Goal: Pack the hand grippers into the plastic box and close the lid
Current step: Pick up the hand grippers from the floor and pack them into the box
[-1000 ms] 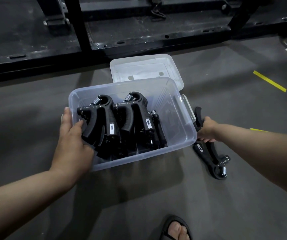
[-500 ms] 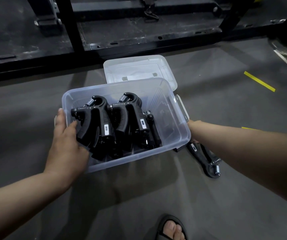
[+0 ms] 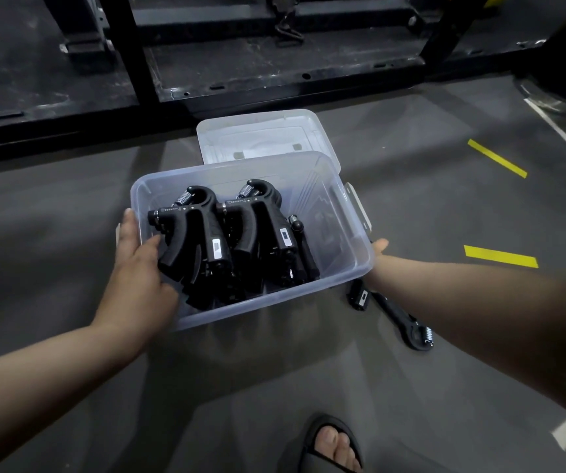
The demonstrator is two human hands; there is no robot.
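Note:
The clear plastic box point(image 3: 274, 305) sits open on the grey floor. Several black hand grippers stand packed in its left half, among them one point(image 3: 203, 233) at the left and one point(image 3: 264, 227) beside it. My left hand point(image 3: 138, 268) grips the box's left wall, thumb outside and fingers inside against the leftmost hand gripper. My right hand point(image 3: 380, 247) is at the box's right wall and mostly hidden behind it. One more hand gripper point(image 3: 401, 319) lies on the floor right of the box, under my right forearm. The clear lid point(image 3: 264, 138) lies flat behind the box.
A black metal frame point(image 3: 206, 63) runs across the floor behind the lid. Yellow tape strips point(image 3: 500, 256) mark the floor at the right. My sandalled foot point(image 3: 334, 445) is at the bottom edge, below the box.
My right hand has left the hand gripper on the floor and moved up against the box's right wall. My left hand has kept its hold on the left wall.

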